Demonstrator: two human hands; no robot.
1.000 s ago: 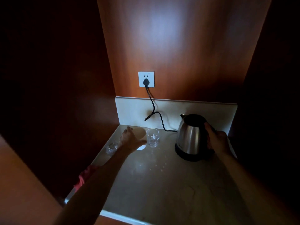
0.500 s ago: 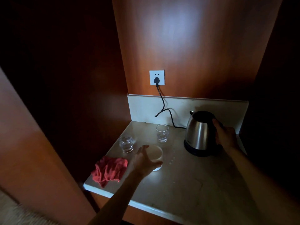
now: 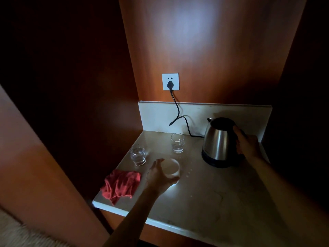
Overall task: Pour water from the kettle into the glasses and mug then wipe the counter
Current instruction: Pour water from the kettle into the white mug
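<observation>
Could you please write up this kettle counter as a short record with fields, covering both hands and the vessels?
left hand: cupped round the white mug, which stands on the counter
right hand: grips the handle of the steel kettle, which sits on its base
near glass: holds water, left of the mug
far glass: upright near the backsplash; contents unclear
cloth: red cloth crumpled at the counter's left front edge
cord: black cord plugged into the wall socket

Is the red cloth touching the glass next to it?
Apart. The head view shows bare counter between the red cloth and the glass.
</observation>
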